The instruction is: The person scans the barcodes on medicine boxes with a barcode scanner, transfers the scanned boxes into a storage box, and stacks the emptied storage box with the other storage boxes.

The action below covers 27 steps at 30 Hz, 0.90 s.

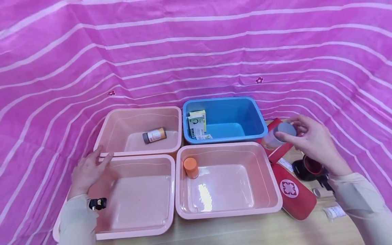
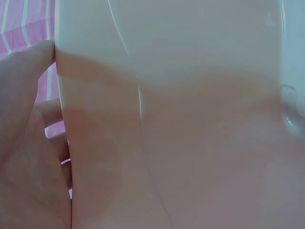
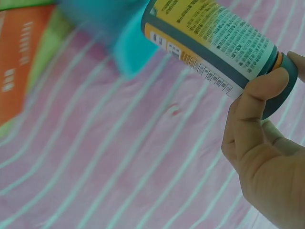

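Note:
My right hand (image 1: 315,139) pinches a pill bottle (image 1: 271,139) by its dark grey cap (image 1: 285,131), with thumb and fingers on opposite sides. In the right wrist view the tilted bottle (image 3: 209,40) shows a yellow-and-white label with dense print. It hangs just right of the blue bin (image 1: 225,139), above red items. At the left, my left hand (image 1: 88,170) rests against the rim of the front-left pink bin (image 1: 137,233), fingers spread near the back-left pink bin (image 1: 107,124). The left wrist view shows its fingers (image 2: 45,55) touching the bin's edge.
A similar bottle (image 1: 155,135) lies in the back-left bin. An orange-capped bottle (image 1: 191,167) stands in the front-right pink bin (image 1: 226,215). Medicine boxes (image 1: 197,124) lean inside the blue bin. A red first-aid case (image 1: 294,194), a black device (image 1: 307,168) and a small white packet (image 1: 335,212) lie right.

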Tool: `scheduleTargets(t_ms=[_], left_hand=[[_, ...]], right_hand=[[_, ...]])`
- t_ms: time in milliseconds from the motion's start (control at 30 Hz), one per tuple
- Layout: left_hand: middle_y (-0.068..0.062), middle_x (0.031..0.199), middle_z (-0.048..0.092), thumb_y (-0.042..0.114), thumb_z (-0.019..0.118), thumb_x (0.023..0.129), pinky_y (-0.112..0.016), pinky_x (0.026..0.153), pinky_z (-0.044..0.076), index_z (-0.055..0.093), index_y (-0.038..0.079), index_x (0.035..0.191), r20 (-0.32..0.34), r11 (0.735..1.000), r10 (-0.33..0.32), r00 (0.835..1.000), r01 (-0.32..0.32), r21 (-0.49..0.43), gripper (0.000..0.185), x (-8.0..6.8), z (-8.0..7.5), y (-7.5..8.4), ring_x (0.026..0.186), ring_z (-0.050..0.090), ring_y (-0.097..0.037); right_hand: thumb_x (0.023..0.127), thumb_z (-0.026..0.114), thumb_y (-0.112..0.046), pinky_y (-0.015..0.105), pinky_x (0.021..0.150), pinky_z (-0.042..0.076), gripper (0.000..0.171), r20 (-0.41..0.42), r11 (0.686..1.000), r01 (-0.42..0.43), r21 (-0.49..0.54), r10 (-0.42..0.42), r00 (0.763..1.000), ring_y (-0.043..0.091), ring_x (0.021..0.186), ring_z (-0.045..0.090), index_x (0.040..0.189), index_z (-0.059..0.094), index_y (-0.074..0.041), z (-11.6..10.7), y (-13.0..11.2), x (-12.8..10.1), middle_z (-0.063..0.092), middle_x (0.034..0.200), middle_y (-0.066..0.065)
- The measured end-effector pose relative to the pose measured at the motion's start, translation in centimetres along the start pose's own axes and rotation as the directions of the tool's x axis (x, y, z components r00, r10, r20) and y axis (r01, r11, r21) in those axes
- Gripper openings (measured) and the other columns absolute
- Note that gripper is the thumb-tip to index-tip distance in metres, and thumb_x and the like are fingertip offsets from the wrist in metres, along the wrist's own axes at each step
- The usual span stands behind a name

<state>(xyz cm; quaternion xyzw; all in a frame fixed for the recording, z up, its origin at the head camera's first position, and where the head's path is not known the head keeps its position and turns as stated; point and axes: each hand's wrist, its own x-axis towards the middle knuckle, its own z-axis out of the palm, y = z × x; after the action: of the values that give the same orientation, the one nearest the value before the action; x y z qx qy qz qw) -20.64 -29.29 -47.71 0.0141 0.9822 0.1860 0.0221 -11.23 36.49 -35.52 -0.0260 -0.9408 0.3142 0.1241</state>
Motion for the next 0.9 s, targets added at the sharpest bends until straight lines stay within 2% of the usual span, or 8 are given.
scheduleTargets(t_ms=[67,100,200,300,400,567,800,900], left_hand=[[-0.040,0.146,0.043,0.059,0.041,0.105,-0.081,0.093,0.035,0.028,0.007,0.161,-0.002,1.000,0.000,1.000,0.000,0.001,0.078,0.0,-0.1,-0.2,0.126,0.039,-0.069],[-0.040,0.146,0.044,0.059,0.042,0.104,-0.081,0.093,0.035,0.029,0.007,0.161,-0.007,1.000,0.002,1.000,-0.002,0.003,0.078,0.0,-0.1,-0.3,0.126,0.039,-0.069],[-0.040,0.145,0.044,0.059,0.042,0.104,-0.080,0.092,0.036,0.030,0.007,0.161,-0.013,1.000,0.002,1.000,-0.002,0.003,0.077,-0.1,-0.1,-0.6,0.125,0.040,-0.069],[-0.040,0.145,0.045,0.059,0.042,0.104,-0.080,0.093,0.036,0.030,0.007,0.160,-0.014,1.000,0.004,1.000,-0.004,0.004,0.077,-0.1,-0.1,-0.7,0.125,0.040,-0.069],[-0.040,0.145,0.045,0.059,0.042,0.104,-0.081,0.094,0.035,0.031,0.007,0.160,-0.014,1.000,0.001,1.000,-0.001,0.004,0.078,-0.1,-0.2,-0.7,0.126,0.039,-0.068],[-0.040,0.144,0.047,0.059,0.042,0.104,-0.080,0.092,0.037,0.034,0.006,0.159,-0.034,1.000,0.006,0.999,-0.006,0.006,0.077,-0.2,-0.2,-0.5,0.123,0.042,-0.068],[-0.038,0.142,0.051,0.058,0.045,0.104,-0.078,0.091,0.039,0.040,0.004,0.156,-0.058,1.000,0.024,0.998,-0.024,-0.006,0.075,-0.1,0.0,0.0,0.122,0.044,-0.066],[-0.037,0.140,0.053,0.058,0.045,0.104,-0.077,0.091,0.039,0.041,0.004,0.155,-0.069,0.999,0.032,0.997,-0.032,-0.007,0.075,0.1,-0.1,0.2,0.122,0.046,-0.065]], right_hand=[[0.082,0.088,-0.032,0.019,0.054,0.052,0.042,0.013,0.998,0.048,0.029,-0.048,0.999,-0.005,0.067,0.065,0.114,0.069,-0.011,0.8,-2.0,1.3,0.076,0.095,0.013],[0.081,0.088,-0.031,0.017,0.056,0.052,0.042,0.020,0.997,0.074,0.035,-0.075,0.997,-0.006,0.071,0.066,0.114,0.070,-0.012,1.3,-2.9,1.9,0.077,0.094,0.011],[0.083,0.087,-0.032,0.017,0.061,0.053,0.042,0.068,0.986,0.160,0.046,-0.163,0.984,0.005,0.078,0.070,0.115,0.069,-0.011,3.1,-5.7,3.8,0.076,0.096,0.011],[0.085,0.085,-0.032,0.023,0.062,0.053,0.045,0.122,0.964,0.260,0.062,-0.266,0.956,0.019,0.080,0.068,0.118,0.067,-0.010,5.4,-8.6,5.7,0.073,0.094,0.008],[0.084,0.085,-0.036,0.029,0.061,0.053,0.047,0.177,0.942,0.320,0.103,-0.334,0.926,0.021,0.078,0.063,0.118,0.067,-0.010,8.2,-11.6,7.4,0.069,0.091,0.005],[0.084,0.084,-0.044,0.033,0.058,0.046,0.046,0.285,0.929,0.328,0.170,-0.365,0.886,0.020,0.069,0.055,0.114,0.066,-0.015,13.6,-16.4,10.3,0.062,0.082,0.004],[0.086,0.082,-0.041,0.029,0.068,0.053,0.044,0.402,0.921,0.319,0.224,-0.385,0.831,0.020,0.087,0.060,0.115,0.065,-0.012,20.6,-20.8,13.5,0.067,0.103,0.005],[0.087,0.081,-0.037,0.028,0.067,0.057,0.042,0.431,0.921,0.310,0.235,-0.385,0.816,0.021,0.089,0.063,0.114,0.064,-0.010,23.1,-21.9,14.6,0.068,0.105,0.009]])
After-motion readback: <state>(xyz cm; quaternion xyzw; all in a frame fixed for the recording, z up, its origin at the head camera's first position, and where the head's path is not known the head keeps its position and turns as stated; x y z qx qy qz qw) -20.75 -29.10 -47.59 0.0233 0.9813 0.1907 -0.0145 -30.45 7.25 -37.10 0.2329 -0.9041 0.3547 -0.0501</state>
